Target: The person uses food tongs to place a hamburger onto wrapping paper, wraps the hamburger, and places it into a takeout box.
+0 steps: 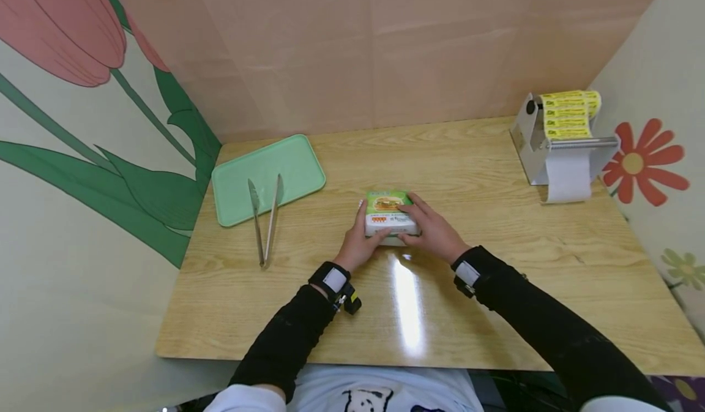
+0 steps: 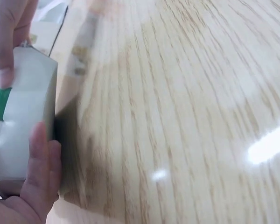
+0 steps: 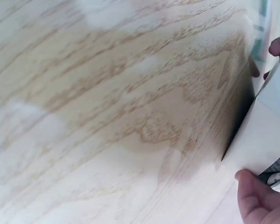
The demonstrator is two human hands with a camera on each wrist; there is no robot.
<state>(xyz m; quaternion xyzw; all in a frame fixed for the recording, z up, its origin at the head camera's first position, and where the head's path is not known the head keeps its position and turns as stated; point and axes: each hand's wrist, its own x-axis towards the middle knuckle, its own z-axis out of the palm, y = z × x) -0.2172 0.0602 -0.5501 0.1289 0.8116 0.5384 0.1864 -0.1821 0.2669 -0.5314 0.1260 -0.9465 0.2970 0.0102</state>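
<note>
A small green and white burger box [image 1: 387,221] with a burger picture on its lid sits near the middle of the table. My left hand [image 1: 357,243] holds its left side, the thumb along the near face. From the right, my right hand [image 1: 437,234] grips the box, with fingers at the lid's right edge and the thumb at the near side. The left wrist view shows the plain pale side of the box [image 2: 32,112] between fingers of both hands. In the right wrist view, a thumb [image 3: 252,193] presses at the box's lower corner.
A mint green tray [image 1: 303,161] lies at the back left of the wooden table [image 1: 473,173]. Open metal tongs [image 1: 259,234] rest partly on it, their joined end towards me. At the back right stands a label dispenser [image 1: 531,149] with a roll of yellow labels [image 1: 567,115].
</note>
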